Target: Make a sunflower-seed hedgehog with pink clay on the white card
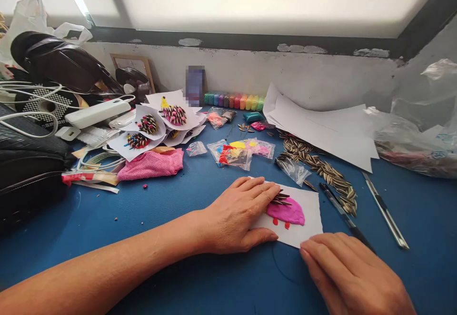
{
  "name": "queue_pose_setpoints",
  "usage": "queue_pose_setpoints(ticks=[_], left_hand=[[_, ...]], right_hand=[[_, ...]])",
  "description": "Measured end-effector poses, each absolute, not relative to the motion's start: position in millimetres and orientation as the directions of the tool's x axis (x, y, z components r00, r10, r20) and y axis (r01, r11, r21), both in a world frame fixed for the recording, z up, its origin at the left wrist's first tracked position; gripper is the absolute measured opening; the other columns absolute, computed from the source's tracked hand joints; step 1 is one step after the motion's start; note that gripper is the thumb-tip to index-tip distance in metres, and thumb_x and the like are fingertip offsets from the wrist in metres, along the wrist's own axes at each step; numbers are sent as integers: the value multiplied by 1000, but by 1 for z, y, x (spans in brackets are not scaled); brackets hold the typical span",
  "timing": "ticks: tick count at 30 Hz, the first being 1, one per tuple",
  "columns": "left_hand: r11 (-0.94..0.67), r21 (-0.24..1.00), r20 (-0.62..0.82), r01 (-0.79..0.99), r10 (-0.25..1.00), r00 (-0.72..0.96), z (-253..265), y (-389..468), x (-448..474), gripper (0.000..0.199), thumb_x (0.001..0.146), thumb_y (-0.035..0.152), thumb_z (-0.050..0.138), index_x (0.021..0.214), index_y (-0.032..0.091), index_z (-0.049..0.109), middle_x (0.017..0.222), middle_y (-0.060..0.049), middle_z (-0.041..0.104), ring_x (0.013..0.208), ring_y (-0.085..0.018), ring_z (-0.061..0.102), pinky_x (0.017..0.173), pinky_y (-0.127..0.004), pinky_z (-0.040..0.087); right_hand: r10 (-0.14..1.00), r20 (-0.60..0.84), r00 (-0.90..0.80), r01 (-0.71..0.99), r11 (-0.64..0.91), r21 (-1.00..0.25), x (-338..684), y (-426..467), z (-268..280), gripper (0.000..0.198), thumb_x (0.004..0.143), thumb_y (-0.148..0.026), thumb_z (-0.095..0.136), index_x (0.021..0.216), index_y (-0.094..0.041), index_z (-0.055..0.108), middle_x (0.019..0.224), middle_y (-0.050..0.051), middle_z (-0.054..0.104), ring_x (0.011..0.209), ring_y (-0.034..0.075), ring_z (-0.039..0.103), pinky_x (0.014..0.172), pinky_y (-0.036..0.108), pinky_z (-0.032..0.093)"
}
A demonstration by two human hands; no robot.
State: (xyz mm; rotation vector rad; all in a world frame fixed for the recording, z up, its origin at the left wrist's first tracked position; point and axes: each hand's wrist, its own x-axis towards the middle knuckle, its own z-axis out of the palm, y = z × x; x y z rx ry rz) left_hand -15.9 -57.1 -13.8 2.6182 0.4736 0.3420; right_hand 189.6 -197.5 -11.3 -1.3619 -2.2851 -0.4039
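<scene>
A white paper card [312,210] carries a flat magenta clay shape [291,212] with two small red clay pieces [287,225] along its lower edge. Several dark striped sunflower seeds [282,198] stick in the clay's upper left part. My left hand [244,215] lies over the card's left side, fingers stretched out and thumb apart, with its fingertips by those seeds; it covers part of the shape. At the card's lower right corner is my right hand [353,270], its fingers pressed together; whatever is between the fingertips is hidden.
Loose sunflower seeds [321,165] curve along the right, near a black pen [342,215] and a utility knife [385,210]. Clay packets [232,153] lie ahead. Finished seed-and-clay cards [153,127] and a pink cloth [152,163] sit left; paper sheets [321,124] lie behind.
</scene>
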Motion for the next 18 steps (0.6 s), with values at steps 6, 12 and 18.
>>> queue_pose_setpoints(ticks=[6,12,18], left_hand=[[-845,467,170,262,377,910,-16,-57,-17,75,92,45,63,150,7,35,154,-17,43,145,-34,35,120,-50,26],[-846,464,160,262,372,914,-17,-57,-16,76,92,46,64,151,9,34,156,-15,41,146,-33,34,120,-49,26],[-850,453,153,268,370,916,-17,-56,-17,76,93,49,62,152,11,34,157,-14,41,147,-32,34,121,-47,25]], right_hand=[[738,438,-514,857,464,223,193,-192,-17,35,94,-23,60,127,-13,66,83,6,65,70,16,60,70,32,47],[757,447,-478,878,428,215,193,-193,-19,39,97,-29,55,132,-14,63,87,8,62,73,17,56,70,32,45],[787,435,-438,898,406,170,192,-192,-21,37,98,-30,54,129,-15,65,88,8,60,73,17,53,70,32,43]])
